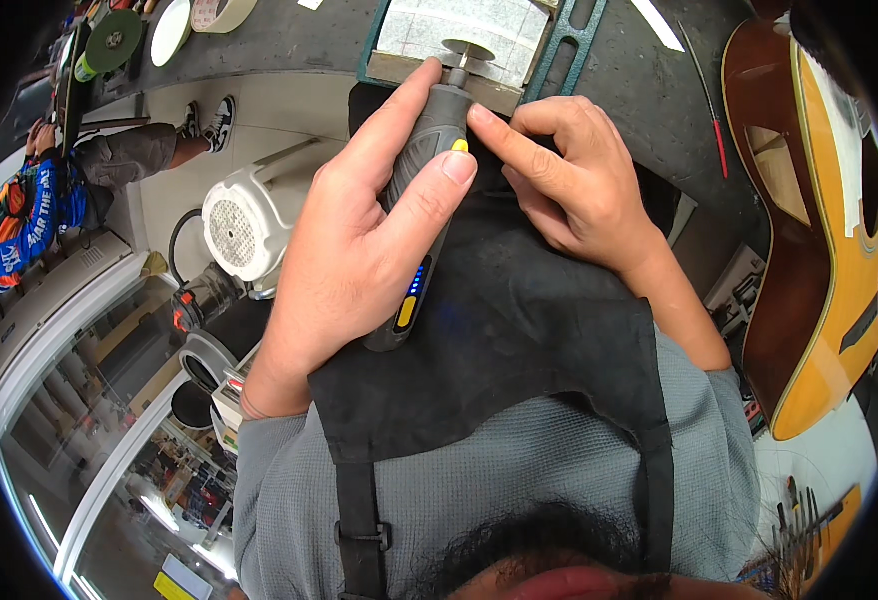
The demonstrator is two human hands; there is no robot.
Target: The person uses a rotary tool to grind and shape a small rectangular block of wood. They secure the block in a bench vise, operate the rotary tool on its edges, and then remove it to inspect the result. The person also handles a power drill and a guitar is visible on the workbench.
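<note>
My left hand [359, 230] is wrapped around a grey cordless rotary tool [426, 150]. The thumb lies by its yellow button, and small blue lights glow lower on the body. A thin round disc [469, 48] on a metal shaft sits at the tool's tip, pointing away from me. My right hand [584, 185] has its index finger stretched to the tool's neck, touching or nearly touching it; the other fingers are loosely bent and appear to hold nothing. Just beyond the disc is a pale speckled piece with drawn lines [429, 28], in a green metal frame [567, 45].
An acoustic guitar body [829, 290] with a side opening stands at right. A thin red-handled tool [719, 150] and a white strip [657, 25] lie on the dark bench [299, 40]. Tape rolls [221, 12] sit far left. A white machine [249, 225] is left; another person [49, 215] works beyond.
</note>
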